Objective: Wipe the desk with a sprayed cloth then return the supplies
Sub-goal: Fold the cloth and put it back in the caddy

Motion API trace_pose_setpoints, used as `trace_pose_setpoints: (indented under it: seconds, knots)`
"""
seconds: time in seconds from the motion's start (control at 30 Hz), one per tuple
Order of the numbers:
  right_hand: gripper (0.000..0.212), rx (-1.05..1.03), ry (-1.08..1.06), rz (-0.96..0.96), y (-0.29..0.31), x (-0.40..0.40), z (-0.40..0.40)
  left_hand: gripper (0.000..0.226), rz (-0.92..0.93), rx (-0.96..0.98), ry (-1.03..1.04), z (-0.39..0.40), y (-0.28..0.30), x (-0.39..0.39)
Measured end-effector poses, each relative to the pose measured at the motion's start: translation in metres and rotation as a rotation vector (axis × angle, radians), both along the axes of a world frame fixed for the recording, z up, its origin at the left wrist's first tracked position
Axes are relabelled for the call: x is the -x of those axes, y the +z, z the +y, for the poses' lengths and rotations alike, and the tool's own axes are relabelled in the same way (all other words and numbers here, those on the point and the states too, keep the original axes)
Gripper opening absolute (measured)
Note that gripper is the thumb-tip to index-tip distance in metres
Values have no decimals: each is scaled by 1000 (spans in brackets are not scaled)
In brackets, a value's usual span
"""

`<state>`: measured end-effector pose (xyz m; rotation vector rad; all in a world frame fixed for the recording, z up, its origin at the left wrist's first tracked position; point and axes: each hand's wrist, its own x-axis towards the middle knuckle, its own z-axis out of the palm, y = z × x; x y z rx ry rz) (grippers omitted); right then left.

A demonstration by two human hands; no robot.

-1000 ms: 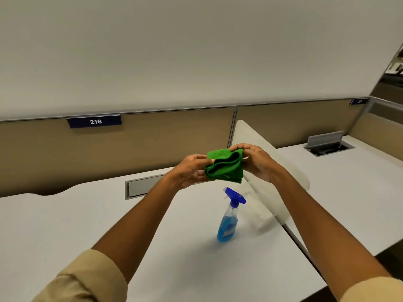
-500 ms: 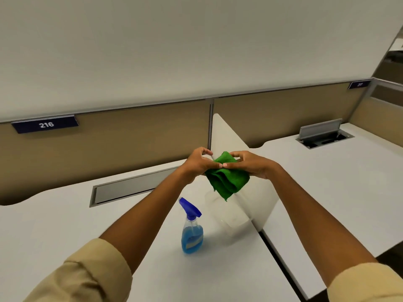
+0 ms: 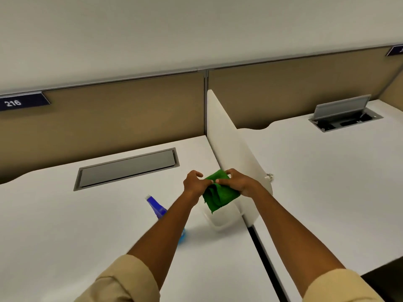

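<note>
Both hands hold a folded green cloth (image 3: 219, 196) in the air above the white desk (image 3: 87, 214). My left hand (image 3: 195, 184) pinches its top edge from the left and my right hand (image 3: 236, 182) pinches it from the right, fingertips nearly touching. The cloth hangs down between them in loose folds. A spray bottle with a blue trigger head (image 3: 157, 207) and blue liquid stands on the desk just below and left of the cloth; my left forearm hides most of its body.
A clear plastic container (image 3: 222, 221) sits on the desk under the cloth, against a white divider panel (image 3: 235, 153). A closed grey cable hatch (image 3: 128, 167) lies at the desk's back. The neighbouring desk on the right has an open hatch (image 3: 344, 115). A tan partition stands behind.
The view has swung right and down, so the bottle and hatch shifted left. My hands have lowered with the cloth toward the desk, and the cloth hangs more folded.
</note>
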<state>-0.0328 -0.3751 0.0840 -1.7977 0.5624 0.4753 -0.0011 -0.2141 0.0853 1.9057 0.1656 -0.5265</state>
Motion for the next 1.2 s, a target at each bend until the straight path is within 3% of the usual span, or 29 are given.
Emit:
trace_pose_setpoints:
  seconds: [0.37,0.53,0.63,0.77,0.93,1.07,1.2]
  knots:
    - [52,87,-16,37,-81,-13,6,43,137,35,222,-8,-65,3]
    - [45,184,-31,65,-109,-15,9,35,-77,-197,324,-10,-91,19]
    - [43,240,-20,50,-116,-19,13,44,2,-263,347,-9,-101,22]
    - [44,345,80,88,-122,-18,16,39,193,-218,311,-9,-116,24]
    - [45,505,192,166,-126,-15,16,31,202,-185,342,-15,-119,12]
    - [65,643,260,181,-122,-9,20,28,212,-150,335,-17,-117,-2]
    - [53,754,277,121,-118,-7,22,29,197,-115,326,-16,-118,-5]
